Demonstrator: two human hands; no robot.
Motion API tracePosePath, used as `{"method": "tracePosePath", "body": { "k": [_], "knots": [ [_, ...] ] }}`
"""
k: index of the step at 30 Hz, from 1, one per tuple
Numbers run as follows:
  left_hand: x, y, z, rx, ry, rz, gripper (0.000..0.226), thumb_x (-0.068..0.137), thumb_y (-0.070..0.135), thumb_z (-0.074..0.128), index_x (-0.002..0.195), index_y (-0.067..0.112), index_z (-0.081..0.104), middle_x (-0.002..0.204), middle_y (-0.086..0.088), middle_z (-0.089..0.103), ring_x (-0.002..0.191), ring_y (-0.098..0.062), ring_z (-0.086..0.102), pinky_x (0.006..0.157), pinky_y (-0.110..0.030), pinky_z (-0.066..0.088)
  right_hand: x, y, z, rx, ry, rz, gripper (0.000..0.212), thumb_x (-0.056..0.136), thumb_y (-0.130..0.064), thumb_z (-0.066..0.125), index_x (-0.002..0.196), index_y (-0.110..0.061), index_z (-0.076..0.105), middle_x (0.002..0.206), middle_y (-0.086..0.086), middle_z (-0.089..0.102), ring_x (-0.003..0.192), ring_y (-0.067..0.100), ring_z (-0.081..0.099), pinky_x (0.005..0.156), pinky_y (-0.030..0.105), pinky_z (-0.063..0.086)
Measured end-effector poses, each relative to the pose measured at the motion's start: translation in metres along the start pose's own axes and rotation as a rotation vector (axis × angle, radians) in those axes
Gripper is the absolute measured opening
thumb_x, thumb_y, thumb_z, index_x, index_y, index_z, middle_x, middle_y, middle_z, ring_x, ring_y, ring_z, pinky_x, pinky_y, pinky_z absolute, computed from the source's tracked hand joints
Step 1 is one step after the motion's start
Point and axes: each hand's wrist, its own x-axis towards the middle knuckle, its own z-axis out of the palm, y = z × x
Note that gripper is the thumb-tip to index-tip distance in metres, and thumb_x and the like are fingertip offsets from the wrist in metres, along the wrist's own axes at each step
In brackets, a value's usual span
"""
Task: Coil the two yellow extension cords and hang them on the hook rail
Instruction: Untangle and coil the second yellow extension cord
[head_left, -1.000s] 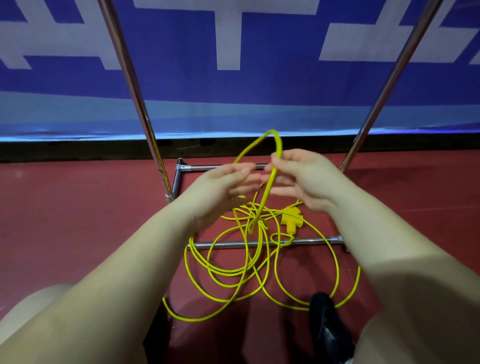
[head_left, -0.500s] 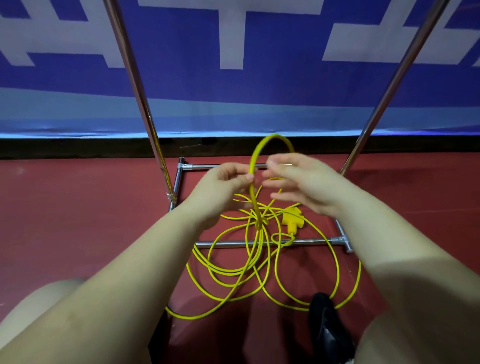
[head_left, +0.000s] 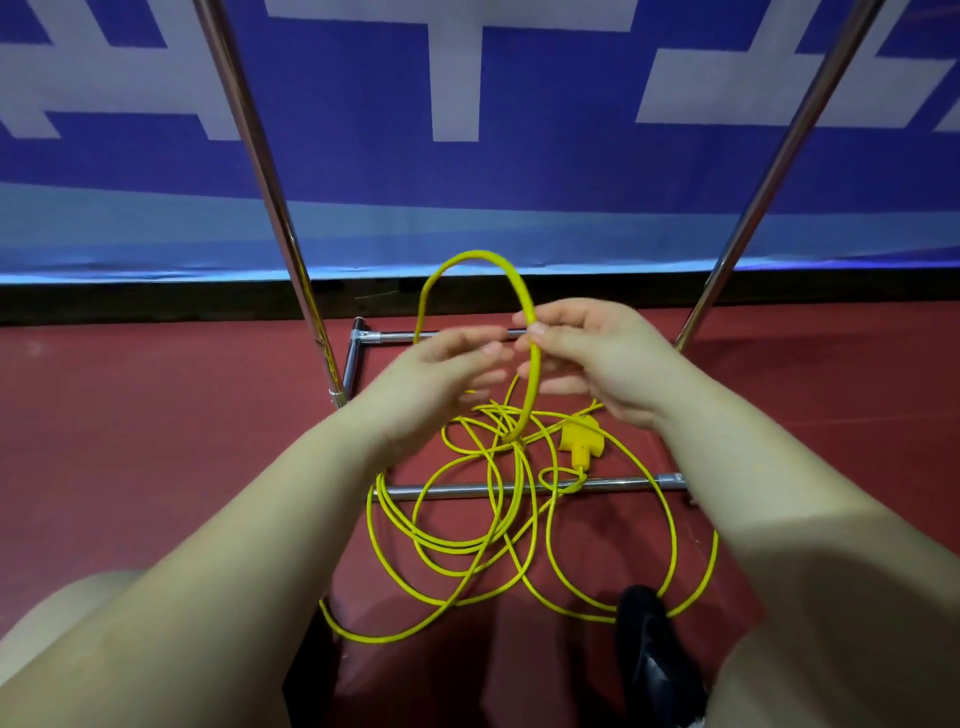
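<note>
Your right hand pinches the yellow cord between thumb and fingertips, just beyond the far bar of the rack base, and from that pinch the cord arches up and away in a raised loop that comes back down behind your left hand. Your left hand is blurred, its fingers stretched out nearly straight toward the loop; whether they actually touch the cord cannot be told. Below the pinch the thick strand drops to a knot-like crossing of strands over the rack base, and from there the rest of the cord sprawls in loose, thin, overlapping rings across the near chrome bar and onto the red floor on your side of it. The yellow plug, a blocky moulded piece, lies inside the rack base just beyond the near bar, right of the crossing, with a small loop of cord under it. The rack is polished round metal tube, two uprights slanting up from it. Behind the rack hangs a blue banner with large white strokes, cut off and unreadable. A dark shoe sits on the floor nearer you than the rack base, touching the outermost ring of cord.
</note>
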Motion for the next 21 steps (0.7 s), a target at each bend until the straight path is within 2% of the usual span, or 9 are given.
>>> {"method": "tracePosePath", "body": {
  "k": [3,5,7,9,11,14,16,18,21],
  "knots": [
    [-0.005,-0.006,0.006,0.176,-0.198,-0.025,0.017,0.09,0.011,0.054,0.104,0.018,0.062,0.104,-0.008,0.065,0.102,-0.018,0.058,0.1,-0.031,0.04,0.001,-0.005,-0.004,0.299,0.102,0.033,0.012,0.095,-0.009,0.048,0.095,-0.014,0.058,0.078,-0.002,0.065,0.059,0.005,0.067,0.057,0.022,0.057],
    [-0.005,-0.005,0.005,0.219,-0.193,0.01,0.018,0.092,0.004,0.053,0.101,0.016,0.063,0.092,-0.001,0.071,0.09,-0.01,0.065,0.093,-0.024,0.048,0.001,-0.006,-0.004,0.419,0.14,0.048,0.011,0.095,-0.009,0.047,0.093,-0.012,0.057,0.081,0.002,0.063,0.058,0.007,0.068,0.054,0.022,0.056],
    [-0.006,-0.001,0.006,0.173,-0.148,0.036,0.018,0.094,0.001,0.05,0.098,0.013,0.062,0.083,0.0,0.07,0.077,-0.007,0.068,0.079,-0.021,0.054,0.003,-0.004,-0.004,0.436,0.13,0.04,0.009,0.095,-0.013,0.048,0.094,-0.012,0.056,0.083,0.004,0.064,0.063,0.009,0.069,0.057,0.023,0.056],
    [-0.005,0.002,0.005,0.12,-0.064,0.054,0.018,0.096,0.002,0.046,0.095,0.014,0.06,0.08,0.0,0.067,0.069,-0.007,0.068,0.071,-0.023,0.055,0.004,-0.001,-0.003,0.315,0.077,0.048,0.008,0.094,-0.019,0.05,0.096,-0.017,0.057,0.091,0.003,0.066,0.077,0.011,0.069,0.066,0.025,0.057],
    [-0.004,0.005,0.005,0.063,0.021,0.075,0.018,0.097,0.005,0.044,0.094,0.015,0.058,0.08,-0.001,0.065,0.066,-0.006,0.068,0.067,-0.024,0.056,0.002,0.006,-0.003,0.021,-0.005,0.057,0.005,0.091,-0.023,0.055,0.095,-0.024,0.058,0.098,-0.001,0.067,0.088,0.008,0.065,0.077,0.023,0.053],
    [-0.002,0.01,0.002,-0.104,0.137,0.087,0.014,0.098,0.008,0.043,0.093,0.013,0.055,0.08,-0.002,0.063,0.063,-0.006,0.068,0.057,-0.022,0.057,-0.002,0.016,0.001,-0.355,-0.162,0.033,0.01,0.084,-0.021,0.066,0.09,-0.026,0.06,0.097,-0.003,0.069,0.086,0.003,0.063,0.081,0.017,0.048],
    [-0.001,0.013,-0.001,-0.187,0.188,0.09,0.012,0.098,0.008,0.044,0.093,0.012,0.054,0.081,-0.002,0.061,0.062,-0.007,0.068,0.052,-0.019,0.054,-0.003,0.019,0.004,-0.428,-0.24,0.024,0.014,0.082,-0.016,0.069,0.086,-0.025,0.06,0.089,-0.003,0.067,0.08,0.003,0.062,0.081,0.02,0.048],
    [-0.001,0.014,-0.001,-0.253,0.2,0.085,0.011,0.098,0.009,0.045,0.092,0.011,0.054,0.081,-0.002,0.061,0.062,-0.007,0.068,0.05,-0.019,0.054,-0.002,0.019,0.006,-0.433,-0.233,-0.006,0.017,0.082,-0.011,0.069,0.083,-0.024,0.059,0.081,-0.003,0.065,0.07,0.0,0.06,0.074,0.018,0.048],
    [-0.001,0.016,0.0,-0.332,0.191,0.097,0.009,0.098,0.009,0.045,0.092,0.011,0.053,0.083,-0.003,0.064,0.062,-0.007,0.068,0.054,-0.021,0.056,-0.001,0.017,0.009,-0.412,-0.174,-0.043,0.014,0.084,-0.007,0.066,0.082,-0.018,0.057,0.078,0.005,0.065,0.069,0.013,0.061,0.069,0.025,0.05]
  ]
}}
